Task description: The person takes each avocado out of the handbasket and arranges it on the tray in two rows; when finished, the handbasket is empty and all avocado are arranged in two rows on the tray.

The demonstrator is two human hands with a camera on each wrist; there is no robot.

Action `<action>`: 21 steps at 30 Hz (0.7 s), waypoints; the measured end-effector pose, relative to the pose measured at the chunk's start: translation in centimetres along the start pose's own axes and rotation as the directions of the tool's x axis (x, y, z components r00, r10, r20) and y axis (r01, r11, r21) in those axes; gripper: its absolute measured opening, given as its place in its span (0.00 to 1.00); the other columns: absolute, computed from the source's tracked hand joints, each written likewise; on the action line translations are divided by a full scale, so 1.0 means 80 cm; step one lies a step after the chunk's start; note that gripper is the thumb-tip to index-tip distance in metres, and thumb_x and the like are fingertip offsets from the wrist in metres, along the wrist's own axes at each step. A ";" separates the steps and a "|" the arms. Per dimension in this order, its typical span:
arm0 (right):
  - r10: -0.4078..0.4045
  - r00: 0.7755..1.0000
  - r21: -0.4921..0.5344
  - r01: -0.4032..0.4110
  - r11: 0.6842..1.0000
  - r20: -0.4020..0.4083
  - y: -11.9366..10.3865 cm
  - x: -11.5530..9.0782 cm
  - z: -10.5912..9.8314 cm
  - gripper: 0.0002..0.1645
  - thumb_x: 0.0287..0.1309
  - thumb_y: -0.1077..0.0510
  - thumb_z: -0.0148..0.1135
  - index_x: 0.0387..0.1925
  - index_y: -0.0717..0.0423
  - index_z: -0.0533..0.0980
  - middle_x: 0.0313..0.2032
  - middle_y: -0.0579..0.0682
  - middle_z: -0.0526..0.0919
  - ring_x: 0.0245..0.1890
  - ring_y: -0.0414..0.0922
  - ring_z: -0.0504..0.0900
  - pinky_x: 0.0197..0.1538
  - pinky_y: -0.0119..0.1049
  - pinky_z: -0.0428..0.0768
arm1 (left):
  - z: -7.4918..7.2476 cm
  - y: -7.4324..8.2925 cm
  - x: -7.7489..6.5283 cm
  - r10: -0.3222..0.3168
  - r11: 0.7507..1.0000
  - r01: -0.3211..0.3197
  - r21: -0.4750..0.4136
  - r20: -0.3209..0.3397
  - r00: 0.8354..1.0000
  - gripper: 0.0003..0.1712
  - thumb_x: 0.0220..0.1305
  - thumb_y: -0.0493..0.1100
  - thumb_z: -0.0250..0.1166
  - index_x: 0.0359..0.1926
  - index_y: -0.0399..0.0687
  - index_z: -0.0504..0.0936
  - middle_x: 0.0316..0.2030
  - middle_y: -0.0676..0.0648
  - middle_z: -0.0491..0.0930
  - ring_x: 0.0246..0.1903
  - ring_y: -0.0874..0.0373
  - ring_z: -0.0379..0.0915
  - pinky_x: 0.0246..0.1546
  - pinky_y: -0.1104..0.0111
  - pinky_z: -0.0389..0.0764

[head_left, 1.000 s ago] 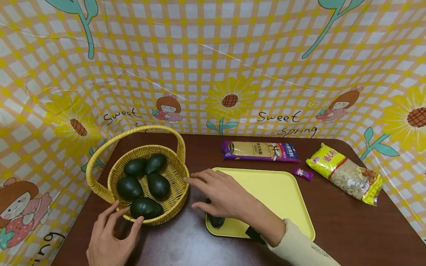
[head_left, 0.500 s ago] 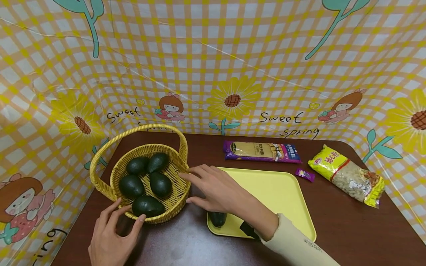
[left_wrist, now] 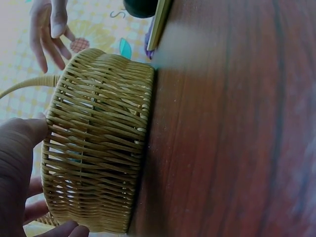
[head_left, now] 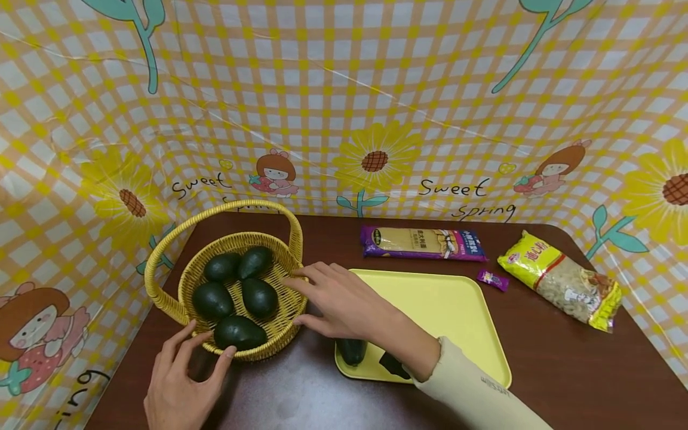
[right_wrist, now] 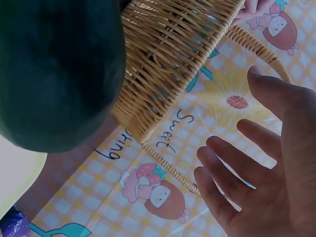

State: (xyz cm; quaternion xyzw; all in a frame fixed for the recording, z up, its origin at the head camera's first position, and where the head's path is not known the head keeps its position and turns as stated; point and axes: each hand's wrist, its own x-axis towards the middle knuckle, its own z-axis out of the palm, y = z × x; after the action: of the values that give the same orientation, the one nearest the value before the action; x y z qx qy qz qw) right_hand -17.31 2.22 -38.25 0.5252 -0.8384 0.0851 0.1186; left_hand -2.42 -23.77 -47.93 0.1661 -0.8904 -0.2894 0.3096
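Note:
In the head view a yellow wicker basket [head_left: 279,343] with a tall handle stands at the left. Several dark green avocados [head_left: 240,333] lie inside it. My left hand [head_left: 183,382] holds the basket's near left rim, thumb and fingers spread along it. The left wrist view shows its thumb [left_wrist: 34,129] touching the wicker. My right hand [head_left: 344,301] hovers with relaxed fingers between the basket's right rim and a yellow tray [head_left: 457,322], holding nothing. Another avocado [head_left: 352,352] lies on the tray's left side, partly hidden beneath that hand; it looms large in the right wrist view.
A purple pasta packet [head_left: 424,243] lies behind the tray. To its right are a small purple sachet [head_left: 492,280] and a yellow-and-clear bag of macaroni [head_left: 561,280]. A checked cloth [head_left: 344,89] hangs behind the dark brown table [head_left: 580,376].
My right hand has drifted left, away from the tray and over the basket's right rim. The left hand stays on the rim, and the avocados keep their places.

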 end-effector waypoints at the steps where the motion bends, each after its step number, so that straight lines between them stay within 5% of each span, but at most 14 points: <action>1: -0.001 1.000 0.003 0.001 1.000 0.008 0.000 0.002 0.000 0.39 0.71 0.36 0.70 0.75 0.47 0.74 0.66 0.51 0.82 0.63 0.51 0.82 0.63 0.46 0.83 | 0.000 0.000 0.000 0.000 1.000 0.000 0.001 0.000 1.000 0.25 0.56 0.56 0.85 0.51 0.51 0.91 0.65 0.47 0.81 0.55 0.41 0.80 0.38 0.36 0.81; 21: -0.042 0.999 -0.013 0.042 0.999 0.035 -0.007 0.026 0.008 0.39 0.71 0.36 0.70 0.75 0.46 0.74 0.66 0.50 0.82 0.64 0.49 0.81 0.63 0.43 0.83 | 0.000 0.002 0.001 -0.004 1.000 0.004 0.011 -0.002 1.000 0.26 0.54 0.54 0.86 0.51 0.50 0.91 0.65 0.47 0.82 0.55 0.42 0.79 0.38 0.37 0.81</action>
State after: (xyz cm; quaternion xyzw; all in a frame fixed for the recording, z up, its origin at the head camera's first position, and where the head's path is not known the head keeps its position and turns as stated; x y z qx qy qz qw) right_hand -17.75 0.04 -38.24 0.5432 -0.8297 0.0675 0.1095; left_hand -2.48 -23.67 -47.84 0.1700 -0.8914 -0.2851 0.3087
